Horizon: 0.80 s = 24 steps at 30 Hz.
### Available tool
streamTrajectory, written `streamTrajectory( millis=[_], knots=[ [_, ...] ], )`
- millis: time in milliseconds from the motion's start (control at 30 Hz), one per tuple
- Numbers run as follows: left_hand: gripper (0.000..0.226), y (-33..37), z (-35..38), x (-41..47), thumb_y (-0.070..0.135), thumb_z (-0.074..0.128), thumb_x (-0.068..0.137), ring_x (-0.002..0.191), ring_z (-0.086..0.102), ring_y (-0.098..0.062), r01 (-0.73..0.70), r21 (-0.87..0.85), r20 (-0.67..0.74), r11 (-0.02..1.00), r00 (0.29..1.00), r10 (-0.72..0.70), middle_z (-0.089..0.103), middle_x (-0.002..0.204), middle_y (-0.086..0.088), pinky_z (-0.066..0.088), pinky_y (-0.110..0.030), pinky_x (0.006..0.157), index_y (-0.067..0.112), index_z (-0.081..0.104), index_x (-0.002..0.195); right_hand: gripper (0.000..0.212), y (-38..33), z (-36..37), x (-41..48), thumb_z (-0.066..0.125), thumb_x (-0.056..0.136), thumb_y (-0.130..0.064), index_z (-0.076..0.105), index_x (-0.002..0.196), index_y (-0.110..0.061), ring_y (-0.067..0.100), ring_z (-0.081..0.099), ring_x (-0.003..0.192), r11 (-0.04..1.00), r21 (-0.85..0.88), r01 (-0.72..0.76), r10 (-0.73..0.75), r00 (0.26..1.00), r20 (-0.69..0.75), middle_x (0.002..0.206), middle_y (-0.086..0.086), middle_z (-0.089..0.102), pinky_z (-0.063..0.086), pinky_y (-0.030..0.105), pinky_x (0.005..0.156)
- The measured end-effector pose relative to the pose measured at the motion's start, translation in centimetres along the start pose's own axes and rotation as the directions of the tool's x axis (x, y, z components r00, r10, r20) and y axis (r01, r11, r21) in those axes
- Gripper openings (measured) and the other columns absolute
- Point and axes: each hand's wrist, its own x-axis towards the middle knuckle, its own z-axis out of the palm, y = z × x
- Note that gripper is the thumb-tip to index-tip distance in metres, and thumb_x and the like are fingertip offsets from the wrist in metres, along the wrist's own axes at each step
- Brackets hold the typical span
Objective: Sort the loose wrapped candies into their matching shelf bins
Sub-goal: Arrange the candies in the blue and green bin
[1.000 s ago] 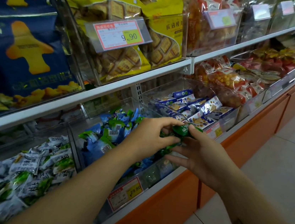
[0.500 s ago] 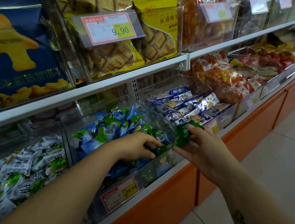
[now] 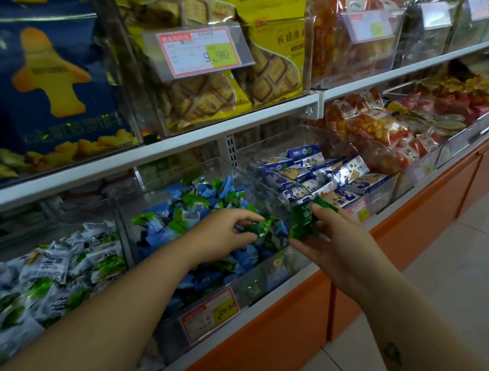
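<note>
Left grip [image 3: 225,232] on candy [image 3: 264,229] in bin [image 3: 259,282], right grip [image 3: 340,246] on green candies [image 3: 303,223]

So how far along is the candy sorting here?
Done: nothing plainly finished. In hand: the right hand grips dark green candies; the left hand pinches a green candy inside the mixed bin. Left: dropping these in their matching bin, not identifiable here.
</note>
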Motion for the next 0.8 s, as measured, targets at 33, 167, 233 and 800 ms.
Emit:
streamTrajectory(
  millis=[33,167,233,800],
  knots=[
    [0.04,-0.1,-0.4,-1.0,0.028,0.056,0.094,0.113,0.052,-0.012,0.004,-0.021,-0.039,1.0,0.999,-0.005,0.045,0.142,0.001,0.042,-0.025,0.084,0.034,0.049,0.133,0.023,0.2,0.5,-0.2,0.053,0.095,-0.016,0.054,0.117,-0.01,0.027,0.063,0.101,1.0,-0.019,0.0,0.0,1.0,0.017,0.112,0.01,0.059,0.058,0.034,0.073],
    [0.038,-1.3,-2.5,-6.3,0.031,0.053,0.096,0.124,0.047,-0.014,0.014,-0.054,-0.184,0.998,0.983,-0.024,0.043,0.144,0.006,0.039,-0.025,0.088,0.038,0.047,0.133,0.021,2.2,3.2,-2.0,0.052,0.095,-0.016,0.055,0.116,-0.012,0.027,0.062,0.103,0.996,-0.088,0.003,0.006,0.995,0.103,0.118,0.011,0.058,0.056,0.036,0.077],
    [0.038,-2.1,-3.7,-9.6,0.03,0.052,0.097,0.124,0.047,-0.012,0.019,-0.041,-0.246,0.999,0.969,-0.029,0.043,0.144,0.007,0.039,-0.025,0.092,0.037,0.047,0.133,0.022,3.6,4.9,-3.4,0.053,0.095,-0.017,0.056,0.117,-0.013,0.026,0.062,0.103,0.991,-0.134,0.007,0.015,0.987,0.157,0.118,0.01,0.059,0.057,0.033,0.073],
    [0.021,-16.1,-11.7,-40.0,0.032,0.056,0.093,0.094,0.049,0.001,0.291,-0.109,-0.669,0.951,0.686,-0.286,0.049,0.104,0.021,0.036,-0.016,0.077,0.039,0.044,0.11,0.012,19.4,28.7,-15.9,0.059,0.091,-0.02,0.058,0.1,-0.028,0.016,0.065,0.094,0.837,-0.48,0.263,0.115,0.773,0.624,0.106,0.006,0.063,0.058,0.036,0.08]
  ],
)
